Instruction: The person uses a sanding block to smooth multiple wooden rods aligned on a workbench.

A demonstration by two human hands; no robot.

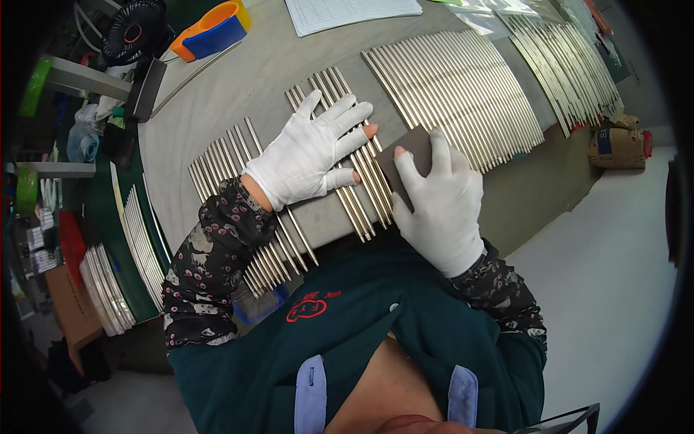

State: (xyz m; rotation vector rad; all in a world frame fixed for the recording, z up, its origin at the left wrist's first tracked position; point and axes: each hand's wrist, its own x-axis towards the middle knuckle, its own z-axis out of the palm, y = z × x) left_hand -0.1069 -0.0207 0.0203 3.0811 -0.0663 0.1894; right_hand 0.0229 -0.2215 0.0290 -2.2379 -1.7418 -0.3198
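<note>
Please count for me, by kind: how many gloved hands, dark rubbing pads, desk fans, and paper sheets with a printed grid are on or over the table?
Gloved hands: 2 (left hand, right hand)
Dark pad: 1
Fan: 1
Grid sheet: 1
Total: 5

Small metalworking workshop, prob. a finishing/polishing bench. Evidence: grey worktable [217, 108] covered w/ rows of thin shiny metal rods [455, 94], laid side by side in batches from 9 to 2 o'clock. More rod bundles [108, 289] stacked at 8 o'clock on a green shelf. Worker wears white cotton gloves and patterned sleeve guards, i.e. shop gear. Orange-and-blue tape dispenser [213, 32] and small black fan [134, 32] at 11 o'clock, ruled form sheet [347, 13] at 12. Tied sack [618, 145] on bare pale floor at 3 o'clock. Cluttered racks at 9 o'clock.
</note>
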